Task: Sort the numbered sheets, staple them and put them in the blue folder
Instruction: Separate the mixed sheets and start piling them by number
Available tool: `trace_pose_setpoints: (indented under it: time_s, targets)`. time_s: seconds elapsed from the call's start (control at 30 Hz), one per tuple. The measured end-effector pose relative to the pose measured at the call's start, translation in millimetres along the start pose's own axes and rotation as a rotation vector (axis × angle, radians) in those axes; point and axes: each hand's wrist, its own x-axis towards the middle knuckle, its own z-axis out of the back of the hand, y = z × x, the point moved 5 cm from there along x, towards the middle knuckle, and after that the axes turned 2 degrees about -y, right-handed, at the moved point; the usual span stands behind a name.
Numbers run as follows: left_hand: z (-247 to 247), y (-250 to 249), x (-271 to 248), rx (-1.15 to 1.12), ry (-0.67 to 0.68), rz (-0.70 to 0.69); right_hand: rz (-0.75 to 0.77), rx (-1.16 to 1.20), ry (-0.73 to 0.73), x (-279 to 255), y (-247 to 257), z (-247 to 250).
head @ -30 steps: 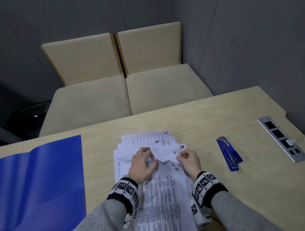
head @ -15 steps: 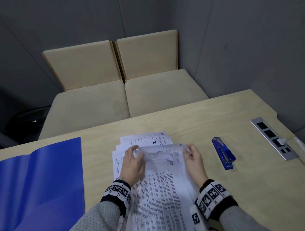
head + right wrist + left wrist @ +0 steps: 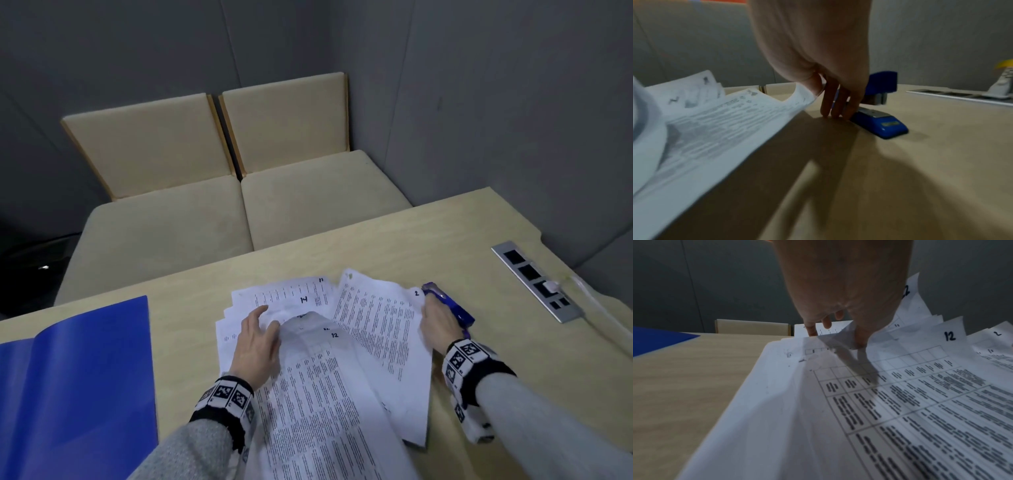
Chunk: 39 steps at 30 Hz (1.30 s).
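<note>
The right wrist view shows the right hand pinching the top corner of the sheet marked 2 between thumb and forefinger, its other fingers straight and their tips down on the tabletop right against the blue stapler. A second ago that hand was at the middle of the pile; it has since pulled this sheet out and swung it to the right, so I judge a separate, sorted stack is being started there. The left hand pinches the lifted top edge of the sheet marked 12 over the loose pile, where a 14 shows. The blue folder lies open, well to the left. Sorting looks barely begun; stapling and filing remain.
</note>
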Motion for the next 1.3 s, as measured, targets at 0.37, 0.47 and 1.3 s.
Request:
trace_pose_setpoints:
  time_s: [0.37, 0.47, 1.3]
  targets:
    - [-9.3, 28.4, 6.9, -0.086, 0.100, -0.003, 0.035, -0.208, 0.045, 59.6, 7.5, 39.3]
    - [-11.4, 35.3, 11.7, -0.071, 0.135, 0.013, 0.060, -0.215, 0.148, 73.6, 0.8, 50.8]
    - [4.3, 0.2, 14.3, -0.102, 0.125, 0.091, 0.369, -0.016, -0.082, -32.4, 55.1, 13.1]
